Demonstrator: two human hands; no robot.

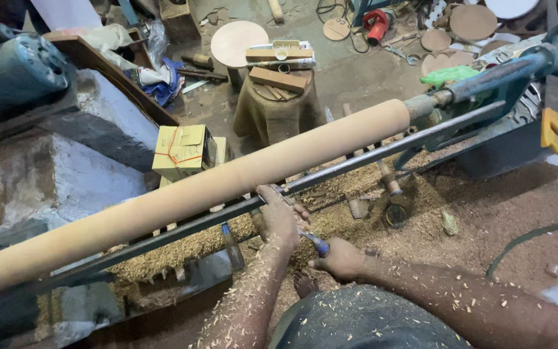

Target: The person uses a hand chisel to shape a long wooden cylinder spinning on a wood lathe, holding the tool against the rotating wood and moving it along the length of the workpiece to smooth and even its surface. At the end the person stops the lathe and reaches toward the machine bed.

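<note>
Pale, smooth wood fills the frame as a long round cylinder, mounted on a lathe and running diagonally from the lower left edge up toward the upper right. Its upper right end meets the blue metal tailstock. Just below and alongside the cylinder runs a dark metal tool rest bar, following the same diagonal.

Near the lower centre of the frame, the person's left hand is curled over the tool rest bar, fingers closed around the metal blade of a chisel and pressing it against the bar, right beside the cylinder. The right hand sits lower and to the right, fist closed around the chisel's blue handle end. Both forearms are speckled with light wood chips, as is the grey cloth over the person's lap at the bottom edge.

Heaps of sawdust and shavings lie under the lathe bed and spread across the floor to the right. In the middle left stands a yellowish cardboard box tied with orange string. At upper centre, a sack-draped stump holds wooden blocks, with a round wooden disc behind it. A red power tool lies at the top, and a blue-grey motor sits in the upper left corner.
</note>
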